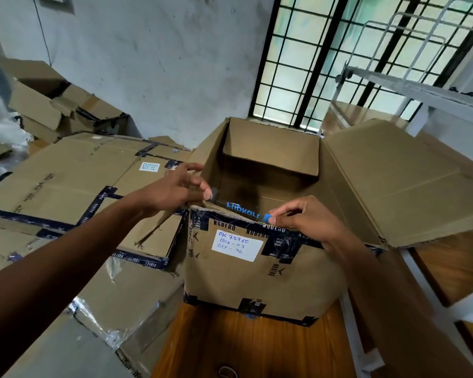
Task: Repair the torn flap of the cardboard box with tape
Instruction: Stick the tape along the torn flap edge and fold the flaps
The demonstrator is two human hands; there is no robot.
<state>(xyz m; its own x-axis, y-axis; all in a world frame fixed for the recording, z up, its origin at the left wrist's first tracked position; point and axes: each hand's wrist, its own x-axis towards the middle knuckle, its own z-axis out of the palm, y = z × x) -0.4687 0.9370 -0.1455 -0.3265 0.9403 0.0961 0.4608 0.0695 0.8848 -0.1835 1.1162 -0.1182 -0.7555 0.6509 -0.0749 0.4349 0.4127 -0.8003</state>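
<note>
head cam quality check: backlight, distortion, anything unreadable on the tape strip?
Head view: barred window backlights the scene, box interior is in shadow; wide-angle bends the walls and white rack; blue print on the tape strip is soft; glare on plastic wrap; white label is legible.

Wooden bench (230, 345) at lower centre of the frame, open cardboard box (257, 279) standing directly on it.

Readable markings on the open cardboard box (257, 268)
White label (237, 245) at 6 o'clock: "PK 75760, BOX-03, QTY-90"; dark tape (224, 225) prints "NOBERO".
</note>
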